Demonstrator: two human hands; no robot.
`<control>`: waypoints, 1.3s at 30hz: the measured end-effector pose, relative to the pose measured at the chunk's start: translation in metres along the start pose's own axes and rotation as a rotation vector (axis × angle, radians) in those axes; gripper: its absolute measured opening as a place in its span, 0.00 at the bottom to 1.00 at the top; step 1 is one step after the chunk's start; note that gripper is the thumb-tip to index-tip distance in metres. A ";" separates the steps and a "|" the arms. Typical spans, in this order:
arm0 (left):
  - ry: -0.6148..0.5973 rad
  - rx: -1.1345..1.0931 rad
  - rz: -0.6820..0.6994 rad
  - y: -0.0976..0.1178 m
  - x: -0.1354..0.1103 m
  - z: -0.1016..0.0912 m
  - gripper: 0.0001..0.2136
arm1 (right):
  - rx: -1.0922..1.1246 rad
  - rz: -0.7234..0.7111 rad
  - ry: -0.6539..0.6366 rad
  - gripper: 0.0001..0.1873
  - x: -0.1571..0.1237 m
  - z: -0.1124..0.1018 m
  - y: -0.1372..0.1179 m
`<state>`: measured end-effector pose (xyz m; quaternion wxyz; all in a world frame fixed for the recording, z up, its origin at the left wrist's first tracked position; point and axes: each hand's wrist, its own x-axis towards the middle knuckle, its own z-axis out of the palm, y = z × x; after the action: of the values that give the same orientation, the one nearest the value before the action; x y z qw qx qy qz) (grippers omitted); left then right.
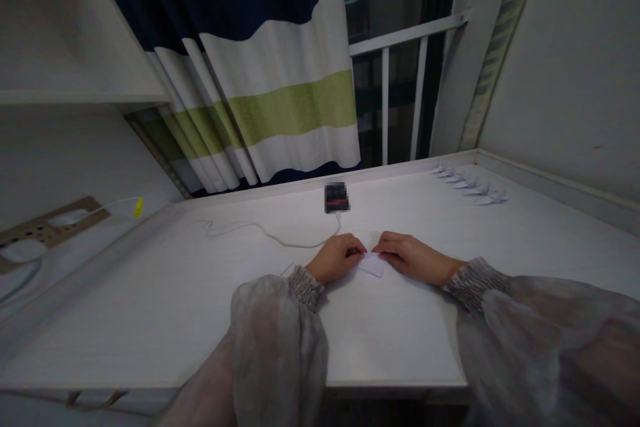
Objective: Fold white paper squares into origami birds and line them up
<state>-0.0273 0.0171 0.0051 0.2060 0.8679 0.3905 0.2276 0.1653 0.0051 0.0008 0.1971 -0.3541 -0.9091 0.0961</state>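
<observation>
A small folded piece of white paper (pixel 371 265) lies on the white desk between my two hands. My left hand (pixel 337 257) pinches its upper left side, thumb and fingers pressed together. On the other side, my right hand (pixel 411 256) has its fingertips closed on the paper's upper right edge. The fingers cover parts of the paper's top edge, so the exact fold there is hidden. Just beyond my hands sits a dark, blurred-out device (pixel 337 197) with a white cable (pixel 295 245) running off to the left.
Several folded white paper pieces (pixel 470 185) stand in rows at the desk's (pixel 150 320) far right corner. Near my left forearm lie pale sheets (pixel 260 267). A power strip (pixel 55 230) with plugs is at the left wall. A striped curtain (pixel 280 80) hangs behind the desk.
</observation>
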 end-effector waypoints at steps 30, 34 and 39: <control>-0.065 0.191 0.244 0.002 -0.001 -0.001 0.09 | -0.079 -0.107 -0.009 0.12 -0.009 -0.005 -0.003; -0.075 0.243 0.284 -0.001 -0.001 0.001 0.10 | -0.152 -0.152 -0.010 0.12 -0.010 -0.003 -0.003; -0.091 0.253 0.314 -0.002 -0.001 0.000 0.10 | -0.196 -0.164 -0.040 0.11 -0.012 -0.005 -0.004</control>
<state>-0.0290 0.0171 0.0035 0.0746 0.9464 0.2664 0.1666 0.1731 -0.0055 0.0031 0.1508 -0.2942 -0.9438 -0.0026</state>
